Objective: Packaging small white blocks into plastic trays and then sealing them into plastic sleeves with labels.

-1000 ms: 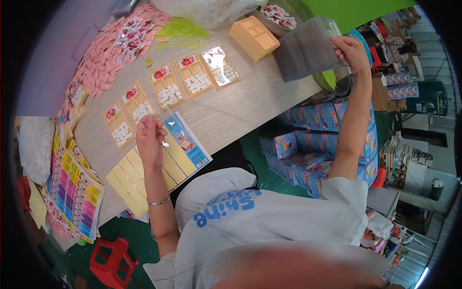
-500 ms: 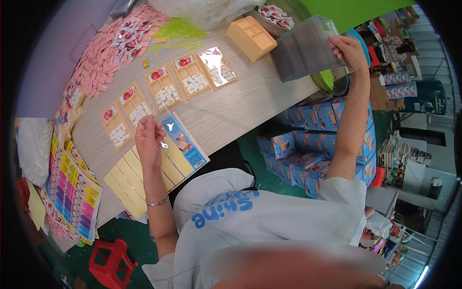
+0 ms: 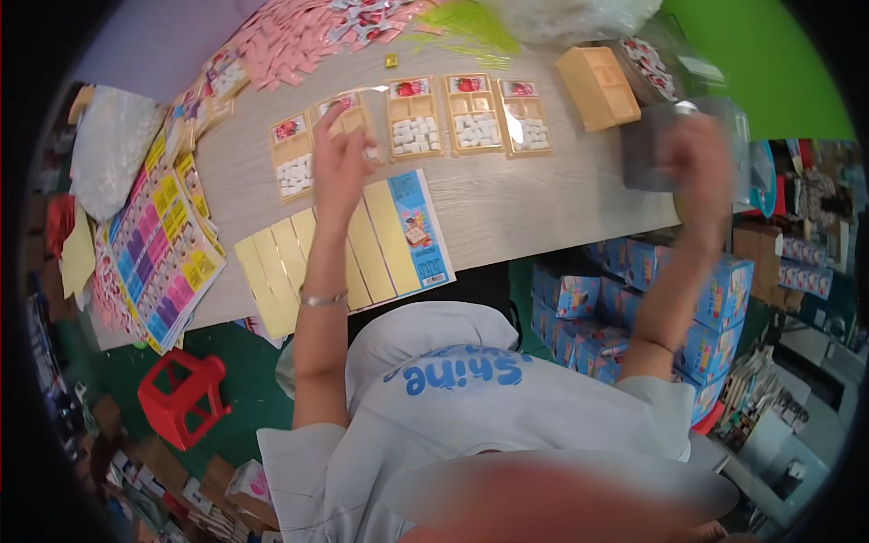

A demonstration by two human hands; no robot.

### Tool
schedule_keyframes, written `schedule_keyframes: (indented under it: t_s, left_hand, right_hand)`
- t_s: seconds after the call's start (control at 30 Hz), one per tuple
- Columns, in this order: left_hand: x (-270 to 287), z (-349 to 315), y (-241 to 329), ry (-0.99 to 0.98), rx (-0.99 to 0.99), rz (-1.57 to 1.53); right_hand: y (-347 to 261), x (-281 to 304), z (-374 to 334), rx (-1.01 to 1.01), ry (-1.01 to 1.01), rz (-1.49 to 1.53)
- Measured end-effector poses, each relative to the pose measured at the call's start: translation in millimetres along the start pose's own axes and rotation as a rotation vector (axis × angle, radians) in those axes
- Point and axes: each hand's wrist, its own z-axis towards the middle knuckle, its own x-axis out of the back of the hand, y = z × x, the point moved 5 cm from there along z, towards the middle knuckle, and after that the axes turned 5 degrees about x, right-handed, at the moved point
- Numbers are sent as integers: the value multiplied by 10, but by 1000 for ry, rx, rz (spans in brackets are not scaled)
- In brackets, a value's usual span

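Several cream compartment trays stand in a row on the table, each with white pieces in its lower part and a strawberry-printed packet above. My left hand (image 3: 342,167) is over the second tray (image 3: 360,104) from the left, index finger stretched out and thumb apart, hiding much of it. Glare hints at clear plastic there. A shiny clear cover lies over the rightmost tray (image 3: 525,118). My right hand (image 3: 701,149) is smeared by motion at the translucent grey bin (image 3: 644,156); its fingers cannot be read.
Yellow-striped printed card sheets (image 3: 376,244) lie at the near edge. Pink sachets (image 3: 290,45) and green strips (image 3: 471,27) are heaped at the back. An upturned cream tray stack (image 3: 593,90) stands beside the bin. Colourful sheets (image 3: 163,244) lie left, blue boxes (image 3: 724,299) below right.
The view has turned, shifting the trays rightward. My left hand, which pinched a clear plastic piece, has spread its fingers over the second tray. My right hand has moved and blurred at the bin.
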Motion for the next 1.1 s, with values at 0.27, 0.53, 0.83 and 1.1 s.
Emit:
schedule_keyframes:
  t_s: [0.27, 0.53, 0.83, 1.1]
  left_hand:
    - [-563, 503, 110, 257, -2, 653]
    - [-635, 248, 132, 313, -76, 964]
    - [-719, 154, 160, 281, -185, 1111]
    - [-960, 228, -39, -69, -535, 1041]
  right_hand:
    - [1344, -2108, 151, -347, -249, 210]
    - [1074, -2126, -12, -274, -182, -697]
    - [1045, -2445, -165, 237, -232, -801]
    - [1201, -2616, -57, 277, -351, -730]
